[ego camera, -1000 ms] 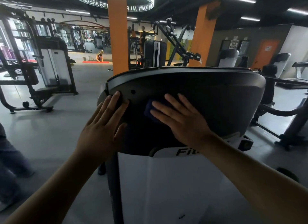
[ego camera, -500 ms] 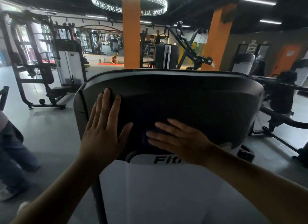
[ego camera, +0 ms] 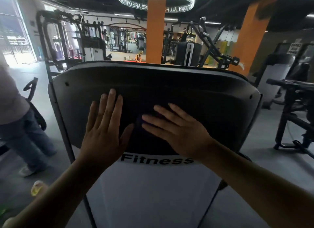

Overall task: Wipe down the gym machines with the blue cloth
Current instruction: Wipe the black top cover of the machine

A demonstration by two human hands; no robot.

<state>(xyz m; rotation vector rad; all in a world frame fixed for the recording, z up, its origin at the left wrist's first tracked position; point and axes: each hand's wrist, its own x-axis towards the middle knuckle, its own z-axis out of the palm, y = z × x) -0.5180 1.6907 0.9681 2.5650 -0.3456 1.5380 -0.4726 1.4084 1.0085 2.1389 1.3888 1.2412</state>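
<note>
I see both of my arms reaching forward and slightly up from the bottom corners of the view, with the forearms bare and converging on the machine in front of me. My left hand (ego camera: pixel 103 131) lies palm-down on the dark top cover (ego camera: pixel 203 95) of the gym machine. Its 4 fingers are straight, close together and pointing up, and the thumb is splayed out to the right. It holds nothing and simply rests flat against the cover.

My right hand (ego camera: pixel 178 134) is also flat on the cover, just beside the left one. It is turned so the fingers point up and to the left, straight and a little spread. The blue cloth (ego camera: pixel 138 121) sits under those fingers, pressed against the cover. Only a dim bluish patch of it shows beyond the fingertips, between them and my left thumb. I cannot tell how far it extends beneath the palm.

Below the cover is a white panel (ego camera: pixel 153 193) with the word "Fitness" in black lettering across its top. The heel of my right hand comes close to that lettering.

At the left edge a person in jeans (ego camera: pixel 25 139) stands on the grey floor. Beyond the machine rise 2 orange pillars (ego camera: pixel 155 29), with a lit ring sign (ego camera: pixel 156 0) around the nearer one.
</note>
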